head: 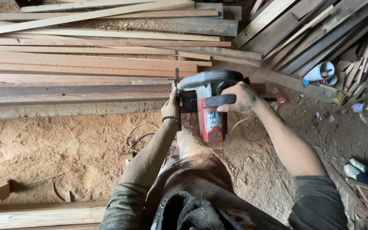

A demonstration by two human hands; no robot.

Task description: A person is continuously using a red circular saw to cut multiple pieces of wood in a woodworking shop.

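A red circular saw (209, 115) with a grey blade guard (211, 79) sits at the right end of a long dark wooden plank (73, 91). My right hand (241, 98) is closed around the saw's black handle. My left hand (170, 106) presses against the front edge of the saw's base plate, beside the plank end; a dark beaded band circles that wrist. The blade itself is hidden under the guard. My knee, dusted with sawdust, is just below the saw.
Many planks (86, 51) lie stacked on the left, with more boards (303, 30) leaning at the upper right. Sawdust (56, 149) covers the ground. A power cord (139, 138) loops near my left forearm. A white roll (320, 70) and scraps lie right; another person's shoe (354, 169) shows at the right edge.
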